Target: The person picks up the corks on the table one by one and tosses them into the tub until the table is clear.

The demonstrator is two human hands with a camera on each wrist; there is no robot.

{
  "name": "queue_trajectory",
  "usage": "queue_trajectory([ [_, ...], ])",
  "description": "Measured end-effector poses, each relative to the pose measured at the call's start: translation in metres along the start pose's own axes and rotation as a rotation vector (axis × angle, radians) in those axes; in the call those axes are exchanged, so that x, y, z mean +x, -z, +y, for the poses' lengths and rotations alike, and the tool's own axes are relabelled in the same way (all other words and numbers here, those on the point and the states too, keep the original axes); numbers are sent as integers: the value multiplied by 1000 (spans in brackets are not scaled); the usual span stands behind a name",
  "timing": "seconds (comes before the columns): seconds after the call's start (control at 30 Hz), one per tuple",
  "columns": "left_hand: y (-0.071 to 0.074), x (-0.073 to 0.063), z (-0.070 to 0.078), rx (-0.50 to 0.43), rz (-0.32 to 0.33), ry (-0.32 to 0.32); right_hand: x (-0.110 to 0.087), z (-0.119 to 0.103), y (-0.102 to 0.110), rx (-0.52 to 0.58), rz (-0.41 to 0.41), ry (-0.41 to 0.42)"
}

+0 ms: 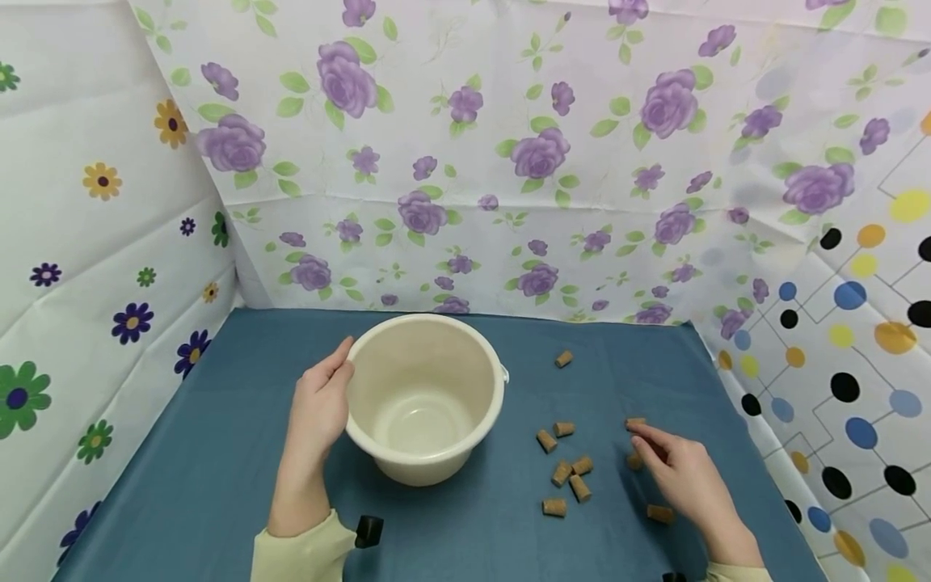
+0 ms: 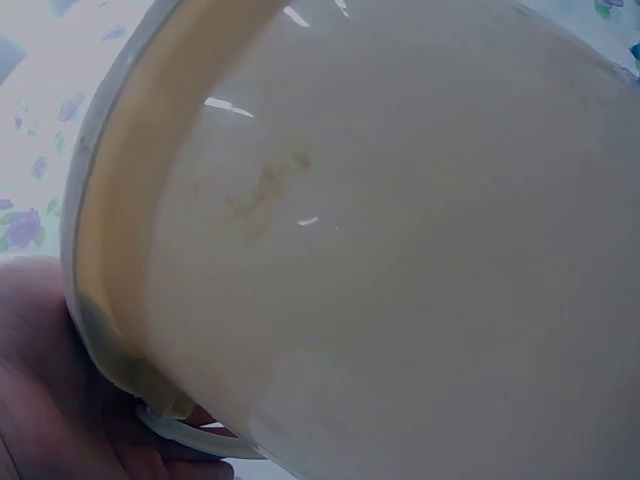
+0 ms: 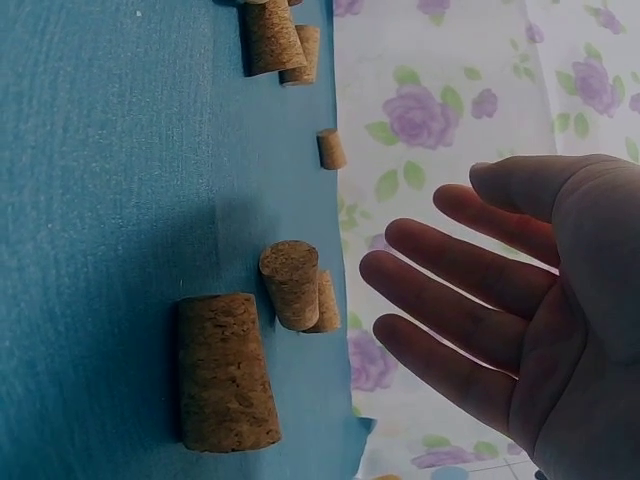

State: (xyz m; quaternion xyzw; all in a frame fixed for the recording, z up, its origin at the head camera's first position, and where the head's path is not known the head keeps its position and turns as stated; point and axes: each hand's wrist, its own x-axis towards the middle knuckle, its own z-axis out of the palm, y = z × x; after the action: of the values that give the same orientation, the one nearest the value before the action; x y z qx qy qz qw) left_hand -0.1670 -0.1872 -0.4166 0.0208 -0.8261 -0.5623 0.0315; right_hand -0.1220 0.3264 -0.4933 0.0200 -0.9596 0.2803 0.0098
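A cream plastic bucket (image 1: 407, 469) has its mouth facing up in the head view. No objects show inside it. My left hand (image 1: 320, 404) grips its rim on the left side. In the left wrist view the bucket wall (image 2: 400, 250) fills most of the picture, and the left hand (image 2: 50, 380) holds the rim beside the handle (image 2: 195, 437). Over the right part of the cloth hovers my right hand (image 1: 684, 469), its fingertips near a cork (image 1: 635, 423). The right wrist view shows this hand (image 3: 480, 280) with fingers extended, holding nothing, above several corks (image 3: 228, 375).
Several more corks (image 1: 579, 488) lie between the bucket and my right hand. One cork (image 1: 563, 359) sits apart toward the back; another (image 1: 659, 514) lies under the right wrist. Blue cloth (image 1: 218, 453) covers the table, with a flowered curtain (image 1: 465, 162) behind.
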Motion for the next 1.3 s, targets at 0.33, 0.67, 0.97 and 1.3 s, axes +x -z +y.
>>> queue_trajectory([
  [0.33, -3, 2, 1, 9, -6, -7, 3, -3, -2, -25, 1, 21],
  [0.67, 1, -5, -1, 21, -9, 27, 3, -2, -9, -7, -28, 2],
  [0.97, 2, -5, -2, 23, -11, 6, 3, -1, -8, -11, -18, -1],
  [1.3, 3, -4, 5, 63, -3, -7, 2, 3, -5, -25, 5, 15],
])
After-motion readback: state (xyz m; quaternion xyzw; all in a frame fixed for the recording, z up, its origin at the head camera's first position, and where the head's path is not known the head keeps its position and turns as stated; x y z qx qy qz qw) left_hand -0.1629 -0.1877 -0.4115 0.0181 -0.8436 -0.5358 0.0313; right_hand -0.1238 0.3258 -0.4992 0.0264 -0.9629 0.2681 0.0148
